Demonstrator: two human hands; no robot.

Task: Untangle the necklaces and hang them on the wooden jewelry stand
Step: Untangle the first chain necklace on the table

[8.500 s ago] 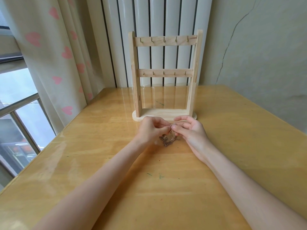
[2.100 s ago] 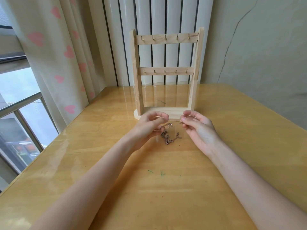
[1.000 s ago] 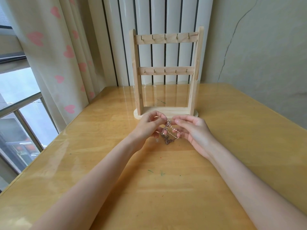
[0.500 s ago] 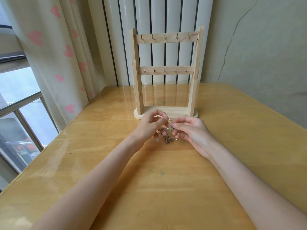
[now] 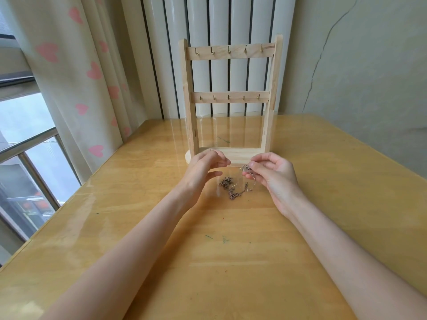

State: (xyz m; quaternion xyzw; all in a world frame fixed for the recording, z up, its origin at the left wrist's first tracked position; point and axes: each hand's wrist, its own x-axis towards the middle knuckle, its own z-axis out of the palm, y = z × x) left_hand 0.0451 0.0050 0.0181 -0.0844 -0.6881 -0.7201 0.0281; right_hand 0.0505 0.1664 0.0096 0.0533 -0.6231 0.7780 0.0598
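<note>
Just left of the right hand [image 5: 273,175], whose grip pinches one end, necklaces [image 5: 233,189] trail onto the table.

1. You are wearing the only camera on your head, so it is looking out from your own eye level, forward and down across the table [image 5: 143,227].
2. It is facing the far edge of the table, where the wooden jewelry stand [image 5: 231,100] is standing upright near the middle of the frame, with the radiator [image 5: 219,24] behind it.
3. It is sitting close: both forearms are entering from the bottom corners, and your left hand [image 5: 203,168] and right hand [image 5: 271,173] are meeting near the centre.
4. The wide lens is bending the edges, taking in the curtain [image 5: 69,65] and window [image 5: 25,139] on the left and the cracked wall [image 5: 369,65] on the right.
5. No second view is sharing this scene.
</note>
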